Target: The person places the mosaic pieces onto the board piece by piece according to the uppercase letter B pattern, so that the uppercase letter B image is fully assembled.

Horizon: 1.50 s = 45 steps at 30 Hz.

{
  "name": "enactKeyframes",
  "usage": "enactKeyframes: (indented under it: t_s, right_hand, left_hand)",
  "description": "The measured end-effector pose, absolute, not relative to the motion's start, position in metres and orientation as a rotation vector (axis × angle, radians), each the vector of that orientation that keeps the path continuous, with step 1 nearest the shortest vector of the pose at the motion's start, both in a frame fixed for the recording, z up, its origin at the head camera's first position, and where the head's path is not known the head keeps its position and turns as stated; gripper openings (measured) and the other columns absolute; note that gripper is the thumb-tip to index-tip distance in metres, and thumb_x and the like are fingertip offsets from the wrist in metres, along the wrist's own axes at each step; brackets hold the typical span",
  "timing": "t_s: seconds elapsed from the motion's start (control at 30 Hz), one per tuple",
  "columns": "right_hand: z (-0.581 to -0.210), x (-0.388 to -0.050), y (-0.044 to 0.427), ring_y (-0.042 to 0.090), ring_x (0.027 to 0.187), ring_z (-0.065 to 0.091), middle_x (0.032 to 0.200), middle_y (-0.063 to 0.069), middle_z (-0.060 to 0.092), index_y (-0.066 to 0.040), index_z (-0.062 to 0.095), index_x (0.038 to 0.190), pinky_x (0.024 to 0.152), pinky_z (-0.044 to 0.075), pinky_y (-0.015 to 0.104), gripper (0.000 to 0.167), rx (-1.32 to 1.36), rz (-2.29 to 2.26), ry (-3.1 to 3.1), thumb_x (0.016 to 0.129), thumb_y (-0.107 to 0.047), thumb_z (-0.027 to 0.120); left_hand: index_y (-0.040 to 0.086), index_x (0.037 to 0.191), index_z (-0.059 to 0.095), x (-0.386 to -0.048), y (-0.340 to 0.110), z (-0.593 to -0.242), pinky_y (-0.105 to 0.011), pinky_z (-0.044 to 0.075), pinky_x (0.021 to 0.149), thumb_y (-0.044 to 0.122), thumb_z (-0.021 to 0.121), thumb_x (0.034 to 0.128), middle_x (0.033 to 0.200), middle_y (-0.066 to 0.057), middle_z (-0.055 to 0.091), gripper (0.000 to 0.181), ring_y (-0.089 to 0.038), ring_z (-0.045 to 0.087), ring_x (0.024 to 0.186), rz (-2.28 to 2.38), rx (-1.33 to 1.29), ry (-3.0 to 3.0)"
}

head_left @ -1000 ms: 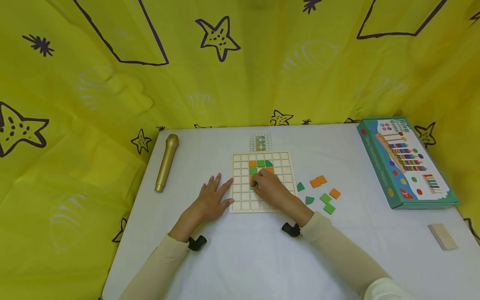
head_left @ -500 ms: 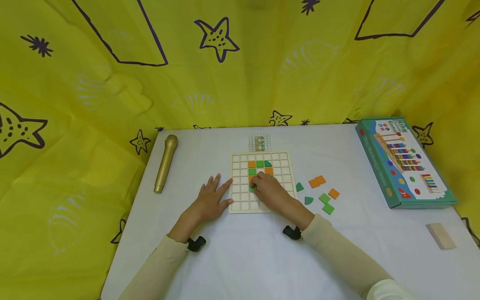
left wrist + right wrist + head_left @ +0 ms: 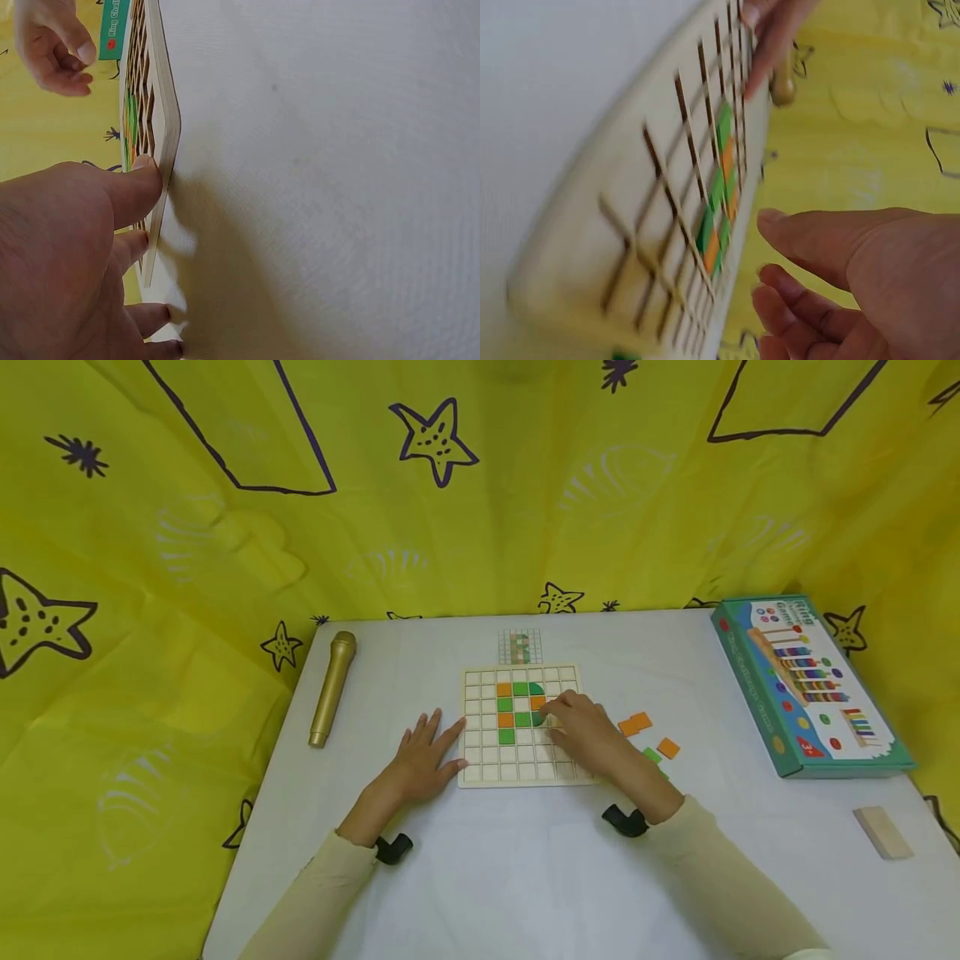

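Note:
The left hand (image 3: 422,766) lies with spread fingers on the white table, thumb and index finger touching the left edge of the wooden grid board (image 3: 480,772). In the left wrist view its thumb (image 3: 139,191) rests on the board's rim. Over the board's right part is the right hand (image 3: 588,735), fingers loosely bent; in the right wrist view this hand (image 3: 840,285) holds nothing, thumb and fingers apart. Green tiles (image 3: 507,737) and orange tiles (image 3: 505,690) sit in the grid around a bare square, with dark green rounded pieces (image 3: 536,689) on their right side.
Loose orange tiles (image 3: 669,747) and green tiles (image 3: 652,754) lie right of the board, partly behind the right arm. A small pattern card (image 3: 520,647) is beyond the board. A gold microphone (image 3: 332,689) lies left; a game box (image 3: 817,685) and wooden block (image 3: 882,832) are right.
The right hand has moved rightward off the tiles, uncovering the lower green and orange ones, and its fingers have parted. The left hand keeps its place.

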State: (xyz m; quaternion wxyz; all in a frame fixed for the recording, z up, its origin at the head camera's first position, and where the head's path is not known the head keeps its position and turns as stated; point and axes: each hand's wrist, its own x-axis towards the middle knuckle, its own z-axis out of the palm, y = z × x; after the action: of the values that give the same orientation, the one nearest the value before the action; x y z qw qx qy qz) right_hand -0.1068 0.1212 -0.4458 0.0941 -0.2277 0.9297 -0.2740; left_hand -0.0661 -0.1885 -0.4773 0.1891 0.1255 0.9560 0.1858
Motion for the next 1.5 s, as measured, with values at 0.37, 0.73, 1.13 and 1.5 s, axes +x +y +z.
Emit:
enactKeyframes:
  t_s: [0.37, 0.73, 1.13, 1.5]
  right_hand:
    - [-0.434, -0.122, 0.219, 0.050, 0.132, 0.044, 0.147, 0.032, 0.044, 0.003, 0.051, 0.147, 0.110, 0.041, 0.069, 0.046, -0.384, -0.767, 2.664, 0.104, -0.009, 0.062]
    - [-0.461, -0.124, 0.249, 0.050, 0.120, 0.049, 0.134, 0.032, 0.050, 0.002, 0.062, 0.132, 0.105, 0.045, 0.068, 0.030, -0.407, -0.741, 2.666, 0.103, -0.007, 0.063]
    - [-0.467, -0.127, 0.248, 0.044, 0.114, 0.053, 0.126, 0.029, 0.050, 0.005, 0.058, 0.136, 0.104, 0.048, 0.063, 0.033, -0.322, -0.818, 2.668, 0.106, -0.008, 0.061]
    - [-0.473, -0.131, 0.249, 0.045, 0.112, 0.055, 0.127, 0.032, 0.048, 0.005, 0.054, 0.139, 0.104, 0.048, 0.065, 0.033, -0.271, -0.852, 2.678, 0.108, -0.006, 0.056]
  left_hand:
    - [0.026, 0.170, 0.024, -0.064, -0.189, -0.477, -0.064, 0.006, 0.129, 0.049, 0.053, 0.1091, 0.177, -0.020, 0.004, 0.071, -0.044, -0.001, 0.163, 0.534, 0.356, 2.704]
    - [0.028, 0.170, 0.024, -0.064, -0.190, -0.481, -0.064, 0.007, 0.129, 0.050, 0.053, 0.1089, 0.177, -0.020, 0.004, 0.071, -0.043, -0.001, 0.163, 0.528, 0.359, 2.713]
    - [0.028, 0.170, 0.024, -0.065, -0.189, -0.481, -0.065, 0.006, 0.129, 0.050, 0.054, 0.1084, 0.177, -0.020, 0.004, 0.072, -0.043, -0.002, 0.163, 0.531, 0.345, 2.711]
    - [0.028, 0.170, 0.024, -0.066, -0.189, -0.480, -0.064, 0.006, 0.129, 0.050, 0.054, 0.1084, 0.177, -0.019, 0.003, 0.072, -0.043, -0.002, 0.163, 0.525, 0.342, 2.701]
